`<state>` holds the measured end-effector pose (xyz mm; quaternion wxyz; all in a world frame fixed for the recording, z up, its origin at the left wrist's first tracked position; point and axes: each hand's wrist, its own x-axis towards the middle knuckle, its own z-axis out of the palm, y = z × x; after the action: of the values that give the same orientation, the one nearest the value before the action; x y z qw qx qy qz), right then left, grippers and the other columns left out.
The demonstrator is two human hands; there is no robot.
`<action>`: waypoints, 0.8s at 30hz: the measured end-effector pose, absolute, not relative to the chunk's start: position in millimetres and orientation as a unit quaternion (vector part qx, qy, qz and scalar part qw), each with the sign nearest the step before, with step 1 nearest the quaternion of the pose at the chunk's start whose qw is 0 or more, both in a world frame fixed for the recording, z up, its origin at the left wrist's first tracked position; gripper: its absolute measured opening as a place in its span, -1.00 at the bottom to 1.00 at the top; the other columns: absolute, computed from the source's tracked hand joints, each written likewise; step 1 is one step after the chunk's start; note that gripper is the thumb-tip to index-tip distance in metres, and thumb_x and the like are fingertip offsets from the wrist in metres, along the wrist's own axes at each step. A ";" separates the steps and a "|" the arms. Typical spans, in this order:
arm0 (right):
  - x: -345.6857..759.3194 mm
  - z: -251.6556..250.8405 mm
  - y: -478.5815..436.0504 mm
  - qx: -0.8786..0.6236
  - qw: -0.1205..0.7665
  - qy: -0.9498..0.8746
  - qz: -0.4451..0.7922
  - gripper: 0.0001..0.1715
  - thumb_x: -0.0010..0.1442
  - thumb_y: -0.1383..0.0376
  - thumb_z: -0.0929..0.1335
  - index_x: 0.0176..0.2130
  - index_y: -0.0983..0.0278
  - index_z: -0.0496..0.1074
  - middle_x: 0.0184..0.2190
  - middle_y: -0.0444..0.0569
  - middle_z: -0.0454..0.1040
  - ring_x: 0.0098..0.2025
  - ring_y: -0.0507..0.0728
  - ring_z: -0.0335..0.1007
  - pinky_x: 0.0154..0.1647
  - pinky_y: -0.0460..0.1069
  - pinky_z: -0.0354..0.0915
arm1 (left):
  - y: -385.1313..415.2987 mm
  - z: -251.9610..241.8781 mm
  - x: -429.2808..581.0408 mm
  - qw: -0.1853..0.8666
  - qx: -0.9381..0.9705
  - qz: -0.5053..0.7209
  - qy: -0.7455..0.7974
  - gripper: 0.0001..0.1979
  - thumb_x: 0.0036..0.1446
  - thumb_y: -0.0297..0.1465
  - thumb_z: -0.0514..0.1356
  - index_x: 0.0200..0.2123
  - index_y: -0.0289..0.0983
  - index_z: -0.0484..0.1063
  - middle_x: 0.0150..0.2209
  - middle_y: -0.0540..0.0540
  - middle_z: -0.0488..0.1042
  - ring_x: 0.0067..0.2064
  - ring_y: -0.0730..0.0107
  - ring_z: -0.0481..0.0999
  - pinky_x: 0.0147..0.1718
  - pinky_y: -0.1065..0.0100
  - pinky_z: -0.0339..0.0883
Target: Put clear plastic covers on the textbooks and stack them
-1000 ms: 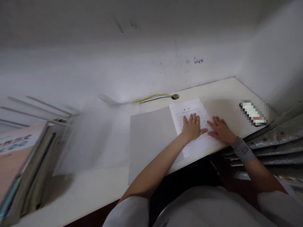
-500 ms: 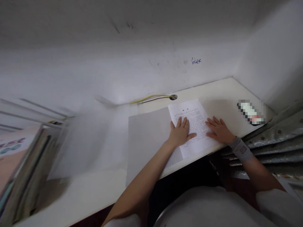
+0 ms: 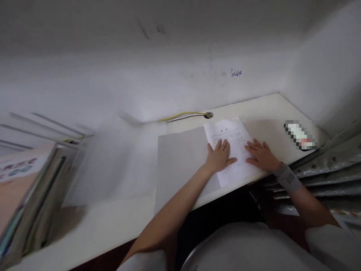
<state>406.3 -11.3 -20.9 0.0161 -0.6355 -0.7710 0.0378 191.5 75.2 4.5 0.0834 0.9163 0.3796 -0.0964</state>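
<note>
An opened book or booklet (image 3: 183, 158) lies on the white desk, with a plain grey page on the left and a printed white page (image 3: 239, 141) on the right. My left hand (image 3: 219, 157) rests flat near the fold, fingers spread over the printed page. At that page's right edge lies my right hand (image 3: 261, 155), palm down with fingers apart. A grey wristband (image 3: 288, 178) is around my right wrist. Neither hand grips anything.
A phone-like device (image 3: 300, 134), pixelated, lies at the desk's right. Books (image 3: 36, 188) stand by a wire rack (image 3: 42, 128) at left. A yellow cable (image 3: 183, 113) runs into a desk hole (image 3: 208, 115). Folded patterned cloth (image 3: 324, 169) hangs at right.
The view has shifted slightly, so the desk and the books appear a little further right. Both hands stay flat on the page, the left hand with its thumb still out.
</note>
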 end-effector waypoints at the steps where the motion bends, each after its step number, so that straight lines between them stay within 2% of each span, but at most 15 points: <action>1: 406.1 -21.5 -11.9 -0.632 0.016 -0.774 0.033 -0.30 0.28 -0.04 0.15 0.29 0.17 0.08 0.32 0.08 0.06 0.36 0.37 -0.19 0.18 0.46 -0.06 | 74.0 4.5 190.7 0.085 0.917 -0.097 0.376 -0.19 0.19 0.09 -0.17 0.34 -0.31 -0.12 0.37 -0.26 -0.17 0.37 -0.10 -0.21 0.16 -0.33 -0.17; 5: 404.3 -24.2 -15.6 -0.616 0.024 -0.787 0.010 -0.33 0.27 -0.03 0.18 0.28 0.13 0.10 0.31 0.05 0.09 0.35 0.35 -0.15 0.21 0.43 -0.11 | 69.9 3.3 187.4 0.085 0.924 -0.096 0.361 -0.20 0.18 0.10 -0.15 0.34 -0.27 -0.11 0.37 -0.24 -0.16 0.37 -0.11 -0.22 0.17 -0.33 -0.19; 16: 404.5 -17.8 -14.8 -0.597 0.021 -0.802 -0.001 -0.36 0.29 0.01 0.17 0.25 0.24 0.17 0.28 0.13 0.14 0.31 0.32 -0.01 0.23 0.38 -0.08 | 75.2 -0.9 217.9 0.074 0.924 -0.069 0.369 -0.25 0.22 0.06 -0.21 0.33 -0.25 -0.07 0.36 -0.22 -0.11 0.36 -0.13 -0.20 0.15 -0.40 -0.26; 24: 409.0 -21.9 -16.3 -0.619 0.010 -0.785 -0.023 -0.30 0.28 -0.02 0.16 0.27 0.26 0.13 0.27 0.15 0.14 0.31 0.35 -0.01 0.22 0.41 -0.08 | 77.2 -3.4 213.6 0.082 0.928 -0.055 0.358 -0.22 0.19 0.10 -0.19 0.33 -0.24 -0.08 0.37 -0.19 -0.12 0.37 -0.11 -0.21 0.16 -0.39 -0.29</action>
<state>409.0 -16.3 -21.9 0.0098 -0.6190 -0.7850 -0.0228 213.6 77.2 -3.4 0.0822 0.9283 0.3583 -0.0553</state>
